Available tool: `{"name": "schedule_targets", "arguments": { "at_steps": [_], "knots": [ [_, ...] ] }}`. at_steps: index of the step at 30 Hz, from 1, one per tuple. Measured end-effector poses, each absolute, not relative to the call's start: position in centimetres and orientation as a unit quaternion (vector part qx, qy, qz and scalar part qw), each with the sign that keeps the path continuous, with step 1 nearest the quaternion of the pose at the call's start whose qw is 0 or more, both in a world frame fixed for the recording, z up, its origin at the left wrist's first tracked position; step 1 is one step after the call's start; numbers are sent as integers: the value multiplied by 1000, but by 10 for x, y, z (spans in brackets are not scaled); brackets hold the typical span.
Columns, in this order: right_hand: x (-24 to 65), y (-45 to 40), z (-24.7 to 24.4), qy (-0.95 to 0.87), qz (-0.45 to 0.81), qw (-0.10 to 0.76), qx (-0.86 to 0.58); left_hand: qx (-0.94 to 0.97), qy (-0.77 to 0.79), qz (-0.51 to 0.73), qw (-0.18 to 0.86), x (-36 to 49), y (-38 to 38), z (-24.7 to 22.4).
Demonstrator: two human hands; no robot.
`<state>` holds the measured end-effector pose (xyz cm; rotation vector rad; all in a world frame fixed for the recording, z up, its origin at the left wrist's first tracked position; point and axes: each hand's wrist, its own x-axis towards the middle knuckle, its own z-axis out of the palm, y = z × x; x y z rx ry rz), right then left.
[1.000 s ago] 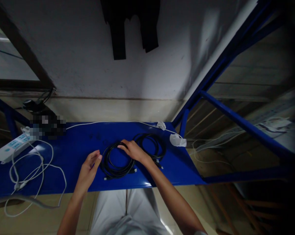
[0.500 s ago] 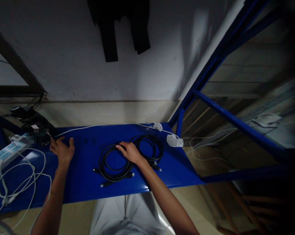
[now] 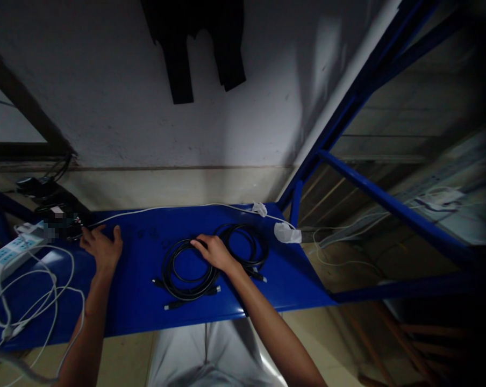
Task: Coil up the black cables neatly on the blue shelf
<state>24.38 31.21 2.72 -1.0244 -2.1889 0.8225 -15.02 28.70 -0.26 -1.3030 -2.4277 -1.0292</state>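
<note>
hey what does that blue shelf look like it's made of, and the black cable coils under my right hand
The blue shelf looks like painted sheet metal: a smooth, even blue coat with a soft sheen and a thin, straight front edge. The black cable coils look like rubber or plastic-jacketed cord, matte and flexible, lying in loose loops with small plug ends. The right hand rests on them; the dim light leaves the exact jacket open.

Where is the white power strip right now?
In the head view, the white power strip lies at the far left edge of the blue shelf, just left of the left hand and above the loose white cords.
</note>
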Motion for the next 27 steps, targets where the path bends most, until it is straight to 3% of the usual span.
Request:
{"name": "schedule_targets", "arguments": {
  "at_steps": [14,27],
  "knots": [
    [245,312,27,-823,307,289,-382,-447,-803,-372,126,-147,288,3],
    [247,310,30,-813,334,323,-351,-663,-648,-369,-74,-58,249,8]
  ]
}}
